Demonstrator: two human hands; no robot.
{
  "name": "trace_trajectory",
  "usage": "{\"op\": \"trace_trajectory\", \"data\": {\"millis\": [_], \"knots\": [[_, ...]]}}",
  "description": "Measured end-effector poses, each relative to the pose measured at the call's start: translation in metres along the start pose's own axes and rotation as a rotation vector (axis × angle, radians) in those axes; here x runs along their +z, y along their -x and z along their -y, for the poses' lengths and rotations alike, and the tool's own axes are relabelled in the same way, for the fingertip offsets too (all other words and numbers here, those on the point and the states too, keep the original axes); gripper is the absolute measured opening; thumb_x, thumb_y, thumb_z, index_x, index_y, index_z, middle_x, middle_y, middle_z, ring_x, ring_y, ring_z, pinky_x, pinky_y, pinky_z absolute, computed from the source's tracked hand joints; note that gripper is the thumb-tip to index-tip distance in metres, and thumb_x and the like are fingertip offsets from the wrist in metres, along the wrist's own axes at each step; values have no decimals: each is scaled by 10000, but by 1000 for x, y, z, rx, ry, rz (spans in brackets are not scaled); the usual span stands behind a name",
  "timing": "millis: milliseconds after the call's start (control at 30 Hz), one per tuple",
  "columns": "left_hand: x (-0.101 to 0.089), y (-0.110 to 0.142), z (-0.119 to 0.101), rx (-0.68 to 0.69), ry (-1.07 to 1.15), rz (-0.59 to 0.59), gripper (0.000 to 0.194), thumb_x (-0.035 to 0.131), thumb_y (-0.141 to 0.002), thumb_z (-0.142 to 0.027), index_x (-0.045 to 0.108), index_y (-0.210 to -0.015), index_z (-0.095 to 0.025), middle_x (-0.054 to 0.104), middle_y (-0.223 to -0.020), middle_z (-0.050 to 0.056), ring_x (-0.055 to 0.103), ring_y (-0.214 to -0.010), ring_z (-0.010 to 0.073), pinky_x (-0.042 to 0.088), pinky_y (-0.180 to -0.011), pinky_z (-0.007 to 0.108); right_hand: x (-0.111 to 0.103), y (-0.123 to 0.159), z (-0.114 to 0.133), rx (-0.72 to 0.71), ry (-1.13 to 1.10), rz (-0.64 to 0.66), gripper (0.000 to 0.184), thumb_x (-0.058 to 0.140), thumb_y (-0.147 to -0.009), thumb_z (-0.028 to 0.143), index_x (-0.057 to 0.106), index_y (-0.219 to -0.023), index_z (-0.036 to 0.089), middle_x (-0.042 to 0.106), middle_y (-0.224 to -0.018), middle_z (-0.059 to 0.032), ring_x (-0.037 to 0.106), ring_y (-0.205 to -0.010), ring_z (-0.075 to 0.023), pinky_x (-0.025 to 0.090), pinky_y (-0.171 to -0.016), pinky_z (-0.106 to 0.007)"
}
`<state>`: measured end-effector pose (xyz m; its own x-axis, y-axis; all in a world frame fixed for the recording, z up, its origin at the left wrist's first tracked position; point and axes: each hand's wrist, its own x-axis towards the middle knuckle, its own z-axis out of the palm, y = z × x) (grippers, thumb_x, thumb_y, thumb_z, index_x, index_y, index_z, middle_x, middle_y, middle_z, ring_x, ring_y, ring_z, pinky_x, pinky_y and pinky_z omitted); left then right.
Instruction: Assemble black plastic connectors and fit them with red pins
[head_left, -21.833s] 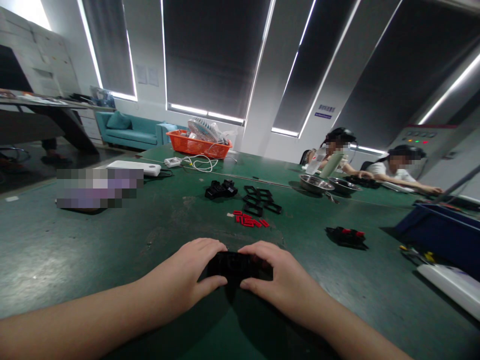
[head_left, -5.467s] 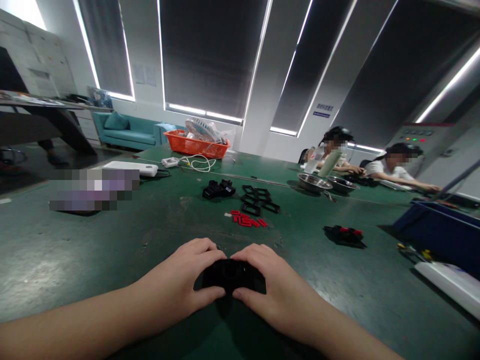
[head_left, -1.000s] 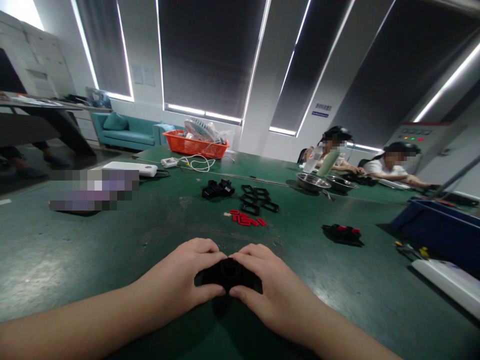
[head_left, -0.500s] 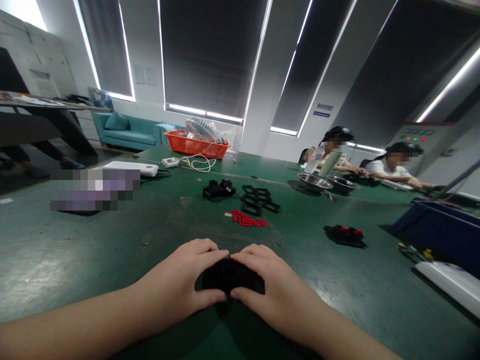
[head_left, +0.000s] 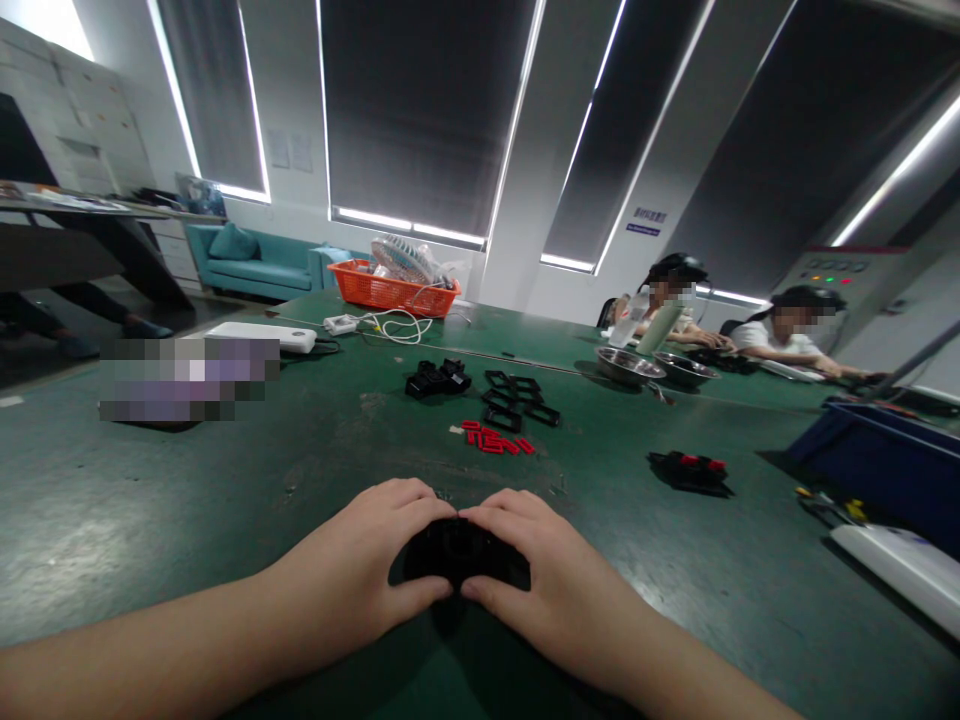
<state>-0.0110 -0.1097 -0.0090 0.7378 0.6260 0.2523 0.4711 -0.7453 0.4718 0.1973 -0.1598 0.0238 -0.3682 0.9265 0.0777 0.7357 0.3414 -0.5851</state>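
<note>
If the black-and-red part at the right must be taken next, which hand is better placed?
Right, probably: the black-and-red part lies nearer the right hand than the left hand. Both hands hold a dark object, though.

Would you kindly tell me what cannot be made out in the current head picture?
All in the head view:
Black part: the left hand and right hand cover some of it; darkness hides its details.
Blue bin: cut off by the right edge.
Orange basket: its front wall hides the lower contents.
Purple item: pixelation masks its surface.
Red pieces: too small for fine detail.
</note>
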Motion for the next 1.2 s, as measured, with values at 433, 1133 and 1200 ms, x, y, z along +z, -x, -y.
{"op": "trace_trajectory", "data": {"millis": [433, 1133, 1200], "knots": [[-1, -1, -1, 1, -10, 2, 317, 686, -810, -224, 640, -1123, -225, 652, -1160, 73, 582, -1099, 282, 479, -958, 434, -1, 1, 0, 1, 2, 4, 361, 722, -772, 147, 686, -1122, 231, 648, -1093, -26, 543, -1066, -189, 410, -953, -312], [-2, -1, -2, -31, 1, 19, 327, 674, -806, -230, 646, -1132, -240, 646, -1192, 69, 568, -1133, 286, 469, -982, 440, -1, 1, 2, -5, -2, -8, 347, 708, -781, 136, 691, -1111, 243, 648, -1081, -34, 543, -1058, -202, 415, -946, -328], [-2, 0, -2, -30, 4, 18, 323, 674, -806, -228, 646, -1128, -241, 645, -1195, 68, 566, -1137, 284, 466, -985, 440, -1, 2, 2, -4, -1, -6, 345, 710, -780, 142, 690, -1112, 235, 648, -1085, -37, 543, -1057, -203, 415, -948, -331]]}}
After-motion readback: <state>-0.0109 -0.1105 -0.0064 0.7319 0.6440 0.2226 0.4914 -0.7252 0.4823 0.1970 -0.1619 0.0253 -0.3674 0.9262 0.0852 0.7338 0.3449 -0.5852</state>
